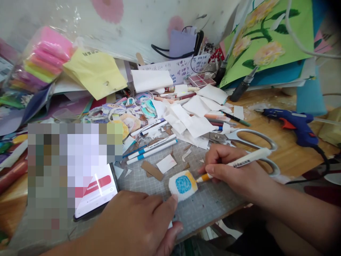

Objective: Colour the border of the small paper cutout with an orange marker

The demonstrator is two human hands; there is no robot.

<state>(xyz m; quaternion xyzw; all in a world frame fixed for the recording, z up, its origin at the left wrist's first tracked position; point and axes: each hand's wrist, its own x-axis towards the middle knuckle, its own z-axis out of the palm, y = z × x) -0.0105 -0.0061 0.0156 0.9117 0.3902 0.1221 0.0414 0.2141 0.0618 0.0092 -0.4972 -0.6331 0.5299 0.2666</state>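
My right hand (234,169) is closed round an orange-tipped marker (234,164), and the tip touches the yellow edge of a small paper cut-out (183,185). That cut-out is white with a blue patch in the middle and lies on a grey cutting mat (207,202). A fingertip of my left hand (138,224) presses the cut-out's near edge, the other fingers curled on the mat. A phone (97,193) lies just left of that hand, its screen partly blurred.
Scissors (247,140) lie behind my right hand. A blue glue gun (293,124) rests on the wooden table at right. Blue-and-white pens (151,149), paper scraps and stickers litter the mat's far side. Pink and yellow clay packs (42,57) sit at back left.
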